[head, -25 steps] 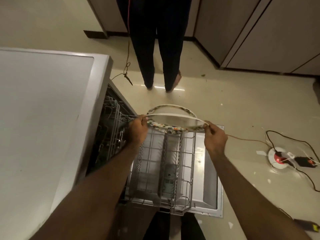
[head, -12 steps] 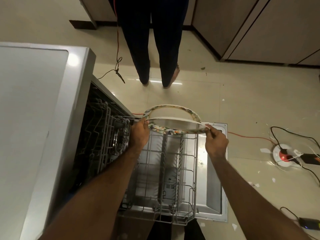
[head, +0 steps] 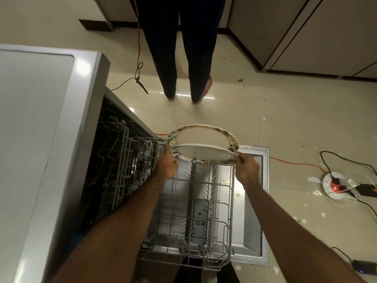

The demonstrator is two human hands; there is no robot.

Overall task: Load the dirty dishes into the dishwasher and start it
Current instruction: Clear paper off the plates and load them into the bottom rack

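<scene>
left hand and right hand each pinch an opposite rim of the near plate, held at the far end of the pulled-out lower rack; a second plate stands just behind it.

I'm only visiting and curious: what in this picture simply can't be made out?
Head view:
- Dishwasher interior: too dark; items in the inner rack unclear.
- Plates: clean or dirty, not discernible.
- Left hand and right hand fingertips: hidden behind the plate rims.
- Standing person: cut off above the legs by the top edge.
</scene>
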